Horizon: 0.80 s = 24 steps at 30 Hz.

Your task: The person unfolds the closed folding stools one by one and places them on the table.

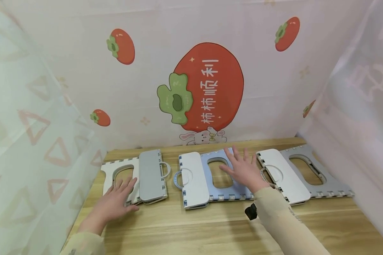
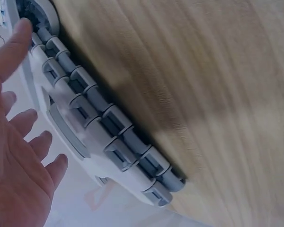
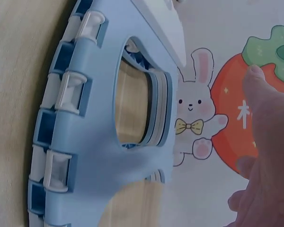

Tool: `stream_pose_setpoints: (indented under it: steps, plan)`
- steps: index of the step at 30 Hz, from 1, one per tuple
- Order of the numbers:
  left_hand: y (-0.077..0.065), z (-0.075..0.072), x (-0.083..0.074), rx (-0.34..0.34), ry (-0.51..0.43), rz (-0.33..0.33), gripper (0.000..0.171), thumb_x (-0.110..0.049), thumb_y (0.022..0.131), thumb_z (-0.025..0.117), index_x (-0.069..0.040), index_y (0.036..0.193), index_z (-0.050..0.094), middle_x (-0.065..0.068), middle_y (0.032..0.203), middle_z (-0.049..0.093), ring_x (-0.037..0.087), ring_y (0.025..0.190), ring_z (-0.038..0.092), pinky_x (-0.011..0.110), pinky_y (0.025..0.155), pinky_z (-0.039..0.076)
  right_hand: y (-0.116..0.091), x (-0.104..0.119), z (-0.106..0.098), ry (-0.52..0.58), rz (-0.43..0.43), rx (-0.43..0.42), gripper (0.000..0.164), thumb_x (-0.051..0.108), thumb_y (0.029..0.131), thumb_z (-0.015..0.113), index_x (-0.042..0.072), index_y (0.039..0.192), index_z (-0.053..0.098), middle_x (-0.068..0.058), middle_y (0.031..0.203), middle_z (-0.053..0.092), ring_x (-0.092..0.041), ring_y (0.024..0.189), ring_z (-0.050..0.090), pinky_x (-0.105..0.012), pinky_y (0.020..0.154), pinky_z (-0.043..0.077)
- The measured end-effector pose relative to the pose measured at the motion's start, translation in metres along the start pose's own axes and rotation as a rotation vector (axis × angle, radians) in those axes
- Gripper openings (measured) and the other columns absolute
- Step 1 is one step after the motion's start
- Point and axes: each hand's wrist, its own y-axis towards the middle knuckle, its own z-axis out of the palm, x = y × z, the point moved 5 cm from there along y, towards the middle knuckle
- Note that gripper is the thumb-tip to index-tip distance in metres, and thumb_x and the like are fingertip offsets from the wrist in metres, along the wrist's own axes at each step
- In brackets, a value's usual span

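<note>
Three folding step stools lie folded flat in a row on the wooden table. At the left is a white and grey folding step stool (image 1: 152,177), with its carry handle turned to the right. My left hand (image 1: 113,201) hovers at its white leg panel, fingers spread; the left wrist view shows the thumb close to the hinged edge (image 2: 109,127). In the middle lies a blue and white folding step stool (image 1: 195,180). My right hand (image 1: 244,173) is above its blue leg panel (image 3: 92,137), palm down with fingers spread, holding nothing.
A third folding step stool (image 1: 284,175), white and grey, lies to the right, partly behind the right forearm. Printed cloth (image 1: 140,88) with persimmons and a rabbit hangs behind the wooden table (image 1: 178,233). Pale cloth sides (image 1: 44,152) close in left and right.
</note>
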Motion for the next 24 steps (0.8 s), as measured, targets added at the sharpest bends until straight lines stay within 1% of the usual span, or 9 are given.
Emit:
stream_pose_setpoints:
  steps: [4,6,9,12,16,20,24]
  plan:
    - [-0.003,0.009,0.005,0.044,-0.034,-0.043,0.102,-0.049,0.082,0.082,-0.004,0.159,0.032,0.026,0.159,0.037,0.055,0.14,0.039,0.069,0.112,0.034,0.004,0.008,0.002,-0.027,-0.01,0.028,0.083,0.069,0.101,0.04,0.028,0.166,0.008,-0.013,0.172,0.007,-0.053,0.152,0.0,-0.078,0.115,-0.002]
    - [-0.003,0.013,0.007,0.049,-0.041,-0.06,0.099,-0.046,0.082,0.083,-0.001,0.156,0.036,0.03,0.152,0.045,0.056,0.134,0.046,0.069,0.107,0.04,0.005,0.013,0.003,-0.029,-0.015,0.042,0.083,0.07,0.101,0.038,0.028,0.166,0.008,-0.012,0.172,0.007,-0.051,0.153,-0.001,-0.078,0.116,-0.001]
    - [-0.002,0.017,0.009,0.066,-0.043,-0.087,0.09,-0.041,0.084,0.083,0.002,0.152,0.042,0.034,0.142,0.053,0.055,0.127,0.052,0.069,0.098,0.046,0.008,0.023,0.004,-0.011,-0.035,0.051,0.081,0.066,0.102,0.04,0.026,0.166,0.01,-0.013,0.172,0.009,-0.05,0.154,-0.002,-0.078,0.116,0.001]
    - [-0.001,0.02,0.009,0.07,-0.038,-0.096,0.077,-0.031,0.087,0.082,0.004,0.146,0.048,0.032,0.139,0.057,0.052,0.123,0.057,0.066,0.095,0.05,0.01,0.033,0.006,0.012,-0.054,0.064,0.08,0.063,0.103,0.044,0.025,0.166,0.013,-0.013,0.171,0.011,-0.05,0.154,-0.001,-0.078,0.116,0.001]
    - [0.0,0.021,0.008,0.05,-0.026,-0.091,0.059,-0.019,0.086,0.081,0.006,0.134,0.058,0.03,0.128,0.064,0.049,0.115,0.063,0.063,0.094,0.052,0.014,0.047,0.009,0.03,-0.075,0.088,0.08,0.062,0.103,0.045,0.025,0.166,0.013,-0.013,0.171,0.012,-0.05,0.154,0.0,-0.076,0.118,0.001]
    - [0.001,0.022,0.007,0.041,-0.034,-0.087,0.047,-0.016,0.086,0.082,0.004,0.123,0.063,0.025,0.118,0.07,0.045,0.108,0.067,0.061,0.091,0.054,0.019,0.059,0.014,0.026,-0.088,0.112,0.079,0.062,0.103,0.044,0.025,0.166,0.013,-0.011,0.171,0.012,-0.047,0.155,0.003,-0.072,0.12,0.004]
    - [0.002,0.023,0.005,0.019,-0.037,-0.067,0.034,-0.014,0.085,0.082,0.0,0.111,0.065,0.018,0.107,0.073,0.04,0.099,0.069,0.058,0.087,0.056,0.025,0.069,0.021,0.066,-0.105,0.119,0.08,0.061,0.103,0.047,0.023,0.166,0.016,-0.011,0.171,0.014,-0.046,0.155,0.006,-0.066,0.124,0.008]
